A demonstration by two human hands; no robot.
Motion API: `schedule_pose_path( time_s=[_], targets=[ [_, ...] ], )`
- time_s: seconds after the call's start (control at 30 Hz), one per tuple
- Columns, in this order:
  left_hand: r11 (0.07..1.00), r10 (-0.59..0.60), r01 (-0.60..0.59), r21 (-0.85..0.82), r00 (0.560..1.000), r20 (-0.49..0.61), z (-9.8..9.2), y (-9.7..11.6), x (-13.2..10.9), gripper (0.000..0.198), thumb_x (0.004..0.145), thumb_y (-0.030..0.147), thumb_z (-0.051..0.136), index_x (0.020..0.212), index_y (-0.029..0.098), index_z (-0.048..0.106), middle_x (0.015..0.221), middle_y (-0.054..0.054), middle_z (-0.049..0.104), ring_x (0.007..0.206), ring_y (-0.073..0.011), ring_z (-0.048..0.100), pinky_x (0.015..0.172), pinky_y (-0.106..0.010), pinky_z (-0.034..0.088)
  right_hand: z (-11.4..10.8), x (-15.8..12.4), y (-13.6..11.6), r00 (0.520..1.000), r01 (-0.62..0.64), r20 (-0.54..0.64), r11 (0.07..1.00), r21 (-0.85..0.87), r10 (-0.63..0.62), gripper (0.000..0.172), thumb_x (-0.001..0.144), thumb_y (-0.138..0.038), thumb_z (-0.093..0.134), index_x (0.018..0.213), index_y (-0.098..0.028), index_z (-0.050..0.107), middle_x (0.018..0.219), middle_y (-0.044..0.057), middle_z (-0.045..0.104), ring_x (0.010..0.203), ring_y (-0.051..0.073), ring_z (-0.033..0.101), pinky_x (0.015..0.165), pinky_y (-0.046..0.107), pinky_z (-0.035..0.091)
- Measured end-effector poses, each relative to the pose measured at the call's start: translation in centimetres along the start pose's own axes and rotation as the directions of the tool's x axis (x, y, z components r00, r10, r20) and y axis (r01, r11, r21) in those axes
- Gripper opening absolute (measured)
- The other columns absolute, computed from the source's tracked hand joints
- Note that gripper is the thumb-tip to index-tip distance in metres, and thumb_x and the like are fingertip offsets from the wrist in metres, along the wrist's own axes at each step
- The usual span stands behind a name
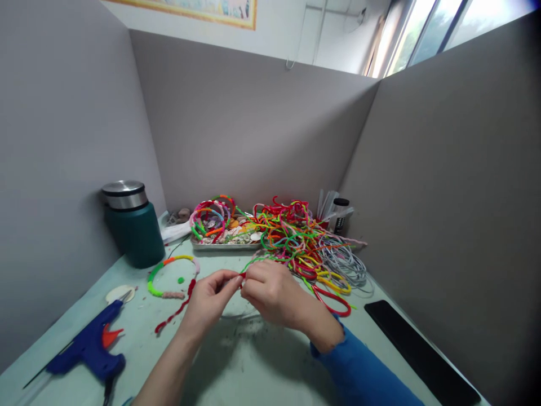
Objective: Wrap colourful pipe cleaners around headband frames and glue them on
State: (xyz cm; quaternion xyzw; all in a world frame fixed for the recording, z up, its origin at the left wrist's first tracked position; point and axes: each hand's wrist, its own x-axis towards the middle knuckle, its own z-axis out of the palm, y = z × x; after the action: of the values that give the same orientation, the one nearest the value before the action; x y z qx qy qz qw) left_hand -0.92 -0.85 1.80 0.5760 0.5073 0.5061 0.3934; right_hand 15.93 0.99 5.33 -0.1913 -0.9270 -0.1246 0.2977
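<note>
Over the middle of the table, my left hand (212,298) pinches a small piece of red cord (242,276) between thumb and forefinger. My right hand (270,288) meets it there, its fingers closed on the same red piece, which they mostly hide. A thin grey ring (240,316) shows partly below my hands. To the left of my left hand lies a red twisted strand (177,311). Beside it is a ring wrapped in green, orange, yellow and pink (154,275), with a small green dot (181,280) inside it.
A blue glue gun (91,344) lies at the left, before a teal bottle (134,234). At the back are a tray (226,247) of discs and wrapped rings, a tangled heap of coloured cords (291,231) and grey coils (344,262). A black strip (418,349) lies right.
</note>
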Motion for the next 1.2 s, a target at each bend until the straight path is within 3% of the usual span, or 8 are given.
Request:
schedule_pose_path(
  time_s=[0.13,0.23,0.33,0.4,0.5,0.63,0.87,1.2],
  targets=[
    [1.000,0.013,-0.013,-0.006,0.999,0.045,-0.2,0.1,0.0,0.026,0.075,0.040,0.060,0.079,0.015,0.066,0.078,-0.003,0.066,0.075,-0.0166,0.055,0.068,-0.025,0.042,-1.1,0.2,-0.1,1.000,0.006,-0.013,0.978,0.211,-0.003,0.016,0.085,-0.030,0.056,0.079,-0.016,0.061,0.078,0.004,0.060,0.073,0.015,0.050,0.067,0.028,0.037],
    [0.999,0.046,-0.047,0.017,0.997,0.068,-0.3,0.1,-0.1,0.026,0.077,0.041,0.059,0.081,0.016,0.066,0.076,-0.002,0.065,0.072,-0.0150,0.054,0.065,-0.023,0.041,-1.9,0.3,0.6,0.969,-0.131,-0.126,0.875,0.467,0.212,0.019,0.086,-0.033,0.054,0.086,-0.016,0.063,0.085,0.006,0.061,0.081,0.016,0.053,0.075,0.030,0.041],
    [0.996,0.075,-0.078,0.042,0.995,0.067,-0.3,0.0,-0.3,0.025,0.078,0.041,0.058,0.082,0.017,0.066,0.073,-0.001,0.062,0.069,-0.0137,0.051,0.062,-0.022,0.038,-1.5,0.0,2.0,0.783,-0.408,-0.084,0.610,0.679,0.616,0.023,0.089,-0.031,0.048,0.081,-0.015,0.062,0.075,0.003,0.059,0.071,0.013,0.054,0.067,0.027,0.043],
    [0.994,0.097,-0.100,0.043,0.993,0.065,-0.3,0.1,-0.4,0.024,0.079,0.040,0.057,0.082,0.017,0.066,0.075,-0.001,0.062,0.070,-0.0137,0.051,0.063,-0.022,0.039,-0.8,-0.4,3.0,0.671,-0.556,0.174,0.333,0.762,0.721,0.023,0.085,-0.035,0.053,0.077,-0.014,0.061,0.063,0.000,0.056,0.056,0.011,0.052,0.054,0.024,0.042],
    [0.990,0.133,-0.136,0.046,0.989,0.067,-0.3,0.3,-0.5,0.022,0.081,0.037,0.056,0.084,0.017,0.066,0.077,-0.001,0.062,0.072,-0.0139,0.052,0.064,-0.022,0.039,0.4,-1.1,3.8,0.631,-0.687,0.592,0.007,0.727,0.500,0.026,0.076,-0.039,0.063,0.076,-0.013,0.062,0.061,0.000,0.059,0.049,0.010,0.053,0.047,0.021,0.042],
    [0.980,0.190,-0.194,0.043,0.977,0.094,-0.3,0.5,-0.4,0.020,0.083,0.034,0.054,0.085,0.018,0.067,0.080,-0.002,0.063,0.075,-0.0140,0.054,0.067,-0.022,0.040,1.5,-1.6,3.3,0.667,-0.691,0.717,-0.193,0.697,0.202,0.035,0.072,-0.042,0.068,0.089,-0.012,0.064,0.085,0.008,0.067,0.054,0.009,0.058,0.048,0.021,0.045],
    [0.975,0.202,-0.211,0.065,0.972,0.119,-0.4,0.3,-0.4,0.020,0.083,0.033,0.055,0.083,0.018,0.068,0.077,-0.002,0.061,0.076,-0.0151,0.055,0.069,-0.024,0.040,2.6,-1.7,2.6,0.687,-0.659,0.721,-0.336,0.673,0.096,0.038,0.069,-0.038,0.073,0.093,-0.011,0.061,0.083,0.008,0.067,0.054,0.008,0.059,0.049,0.020,0.046],
    [0.994,0.109,-0.107,-0.024,0.985,0.136,-0.1,0.7,-1.0,0.021,0.080,0.037,0.056,0.085,0.017,0.058,0.069,0.001,0.057,0.062,-0.0117,0.049,0.055,-0.021,0.036,2.5,-1.6,3.0,0.682,-0.633,0.687,-0.266,0.727,0.253,0.032,0.063,-0.036,0.077,0.075,-0.014,0.056,0.057,-0.006,0.051,0.045,0.005,0.046,0.048,0.021,0.045]
  ],
)
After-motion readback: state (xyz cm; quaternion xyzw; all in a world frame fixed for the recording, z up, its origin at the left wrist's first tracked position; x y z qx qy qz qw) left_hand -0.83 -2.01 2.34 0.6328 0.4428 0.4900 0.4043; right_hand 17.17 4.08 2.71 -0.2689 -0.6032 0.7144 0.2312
